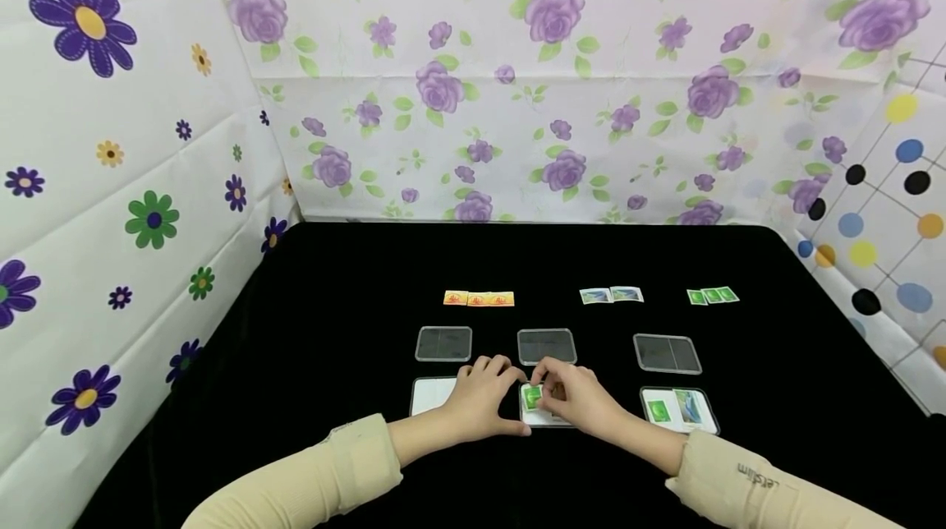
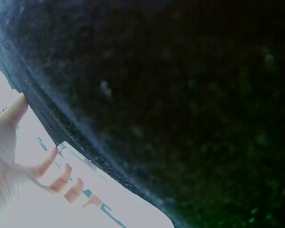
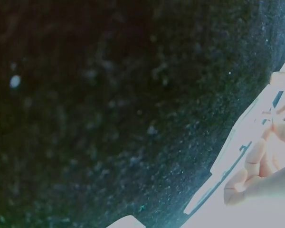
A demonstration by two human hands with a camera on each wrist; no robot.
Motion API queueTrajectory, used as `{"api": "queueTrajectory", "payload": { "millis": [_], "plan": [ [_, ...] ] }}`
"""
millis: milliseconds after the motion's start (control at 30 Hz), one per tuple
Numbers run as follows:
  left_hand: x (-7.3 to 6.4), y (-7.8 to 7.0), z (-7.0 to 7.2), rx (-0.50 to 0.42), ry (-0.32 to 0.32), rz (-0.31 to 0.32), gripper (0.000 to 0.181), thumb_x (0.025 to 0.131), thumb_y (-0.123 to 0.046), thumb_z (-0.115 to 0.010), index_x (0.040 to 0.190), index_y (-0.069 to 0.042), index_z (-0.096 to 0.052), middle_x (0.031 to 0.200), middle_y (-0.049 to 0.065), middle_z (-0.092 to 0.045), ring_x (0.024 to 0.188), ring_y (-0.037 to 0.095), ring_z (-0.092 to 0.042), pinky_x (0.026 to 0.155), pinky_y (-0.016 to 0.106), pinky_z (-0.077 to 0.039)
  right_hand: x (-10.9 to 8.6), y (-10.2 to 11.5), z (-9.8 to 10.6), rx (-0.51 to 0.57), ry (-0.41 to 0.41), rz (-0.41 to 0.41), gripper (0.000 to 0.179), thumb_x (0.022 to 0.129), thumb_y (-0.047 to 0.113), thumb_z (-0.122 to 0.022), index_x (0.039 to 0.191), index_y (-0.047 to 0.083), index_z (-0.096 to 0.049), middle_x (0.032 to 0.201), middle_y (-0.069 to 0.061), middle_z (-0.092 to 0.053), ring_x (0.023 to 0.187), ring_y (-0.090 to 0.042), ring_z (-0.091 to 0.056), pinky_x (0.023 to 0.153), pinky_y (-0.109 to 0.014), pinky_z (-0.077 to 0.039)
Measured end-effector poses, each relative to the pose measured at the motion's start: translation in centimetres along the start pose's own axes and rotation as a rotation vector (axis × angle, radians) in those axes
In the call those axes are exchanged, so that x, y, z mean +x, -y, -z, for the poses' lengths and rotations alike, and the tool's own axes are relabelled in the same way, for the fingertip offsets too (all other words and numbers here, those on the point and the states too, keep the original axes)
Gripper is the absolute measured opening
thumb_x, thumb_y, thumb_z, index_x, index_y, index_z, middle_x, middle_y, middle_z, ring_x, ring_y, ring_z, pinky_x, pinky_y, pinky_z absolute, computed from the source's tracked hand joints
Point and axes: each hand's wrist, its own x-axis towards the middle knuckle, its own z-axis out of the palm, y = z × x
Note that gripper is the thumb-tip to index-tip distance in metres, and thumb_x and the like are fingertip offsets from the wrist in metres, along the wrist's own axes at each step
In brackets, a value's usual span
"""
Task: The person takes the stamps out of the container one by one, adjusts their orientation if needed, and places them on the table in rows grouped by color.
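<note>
Green stamp [image 1: 531, 399] lies three o'clock of my spread, empty left hand [image 1: 484, 399], nine of my curled right hand [image 1: 580, 399], its hold unclear.

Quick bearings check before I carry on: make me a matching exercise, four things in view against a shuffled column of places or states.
1. Orange stamps
2. Right white case
3. Left white case
4. Right hand

A. Over the middle white case
B. Partly covered by the left hand
C. Leftmost in the back row
D. Bears a green stamp and a blue stamp

Pairs: 1-C, 2-D, 3-B, 4-A
</note>
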Motion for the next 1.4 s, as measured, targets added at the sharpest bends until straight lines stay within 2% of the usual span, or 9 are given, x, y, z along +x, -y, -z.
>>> {"api": "queueTrajectory", "payload": {
  "millis": [333, 600, 900, 1200, 1400],
  "plan": [
    [0.0, -0.1, 0.1, -0.025, 0.005, 0.003, 0.065, 0.072, -0.052, -0.075, 0.124, -0.018, -0.055, 0.127, 0.005, -0.051, 0.116, 0.025, -0.047, 0.089, 0.049, -0.042, -0.1, 0.0, 1.2, 0.07, 0.003, -0.028, 0.019, 0.08, 0.002, -0.07, 0.094, 0.007, -0.058, 0.071, 0.002, -0.061, 0.055, 0.001, -0.04, 0.052, -0.017, -0.038],
    [0.0, 0.0, 0.0, -0.024, 0.006, 0.01, 0.065, 0.071, -0.053, -0.075, 0.123, -0.019, -0.055, 0.126, 0.004, -0.051, 0.115, 0.024, -0.047, 0.088, 0.048, -0.042, -0.2, -0.5, 2.1, 0.108, -0.001, -0.026, 0.02, 0.08, 0.004, -0.071, 0.096, 0.006, -0.059, 0.071, 0.0, -0.062, 0.055, 0.002, -0.043, 0.052, -0.018, -0.039],
    [0.1, 0.0, 0.0, -0.027, 0.013, 0.008, 0.067, 0.072, -0.052, -0.075, 0.125, -0.018, -0.054, 0.127, 0.005, -0.051, 0.115, 0.024, -0.046, 0.088, 0.048, -0.042, -0.4, -0.9, 4.1, 0.113, -0.03, -0.025, 0.019, 0.08, 0.005, -0.071, 0.096, 0.005, -0.059, 0.072, 0.0, -0.061, 0.058, 0.001, -0.045, 0.054, -0.02, -0.043],
    [0.2, -0.1, 0.2, -0.032, 0.022, 0.015, 0.067, 0.072, -0.052, -0.075, 0.126, -0.018, -0.054, 0.128, 0.005, -0.051, 0.116, 0.023, -0.046, 0.088, 0.047, -0.042, -0.7, -1.0, 6.5, 0.084, -0.103, -0.038, 0.02, 0.08, 0.002, -0.071, 0.097, 0.003, -0.06, 0.073, -0.001, -0.06, 0.058, -0.001, -0.046, 0.053, -0.022, -0.041],
    [0.1, -0.1, 0.2, -0.032, 0.032, 0.025, 0.067, 0.072, -0.051, -0.075, 0.126, -0.018, -0.054, 0.128, 0.005, -0.05, 0.116, 0.023, -0.046, 0.089, 0.046, -0.042, -1.2, -1.6, 7.2, 0.081, -0.097, -0.034, 0.021, 0.079, 0.001, -0.071, 0.097, 0.003, -0.06, 0.073, -0.001, -0.061, 0.06, -0.002, -0.048, 0.056, -0.022, -0.043]
  ]
}}
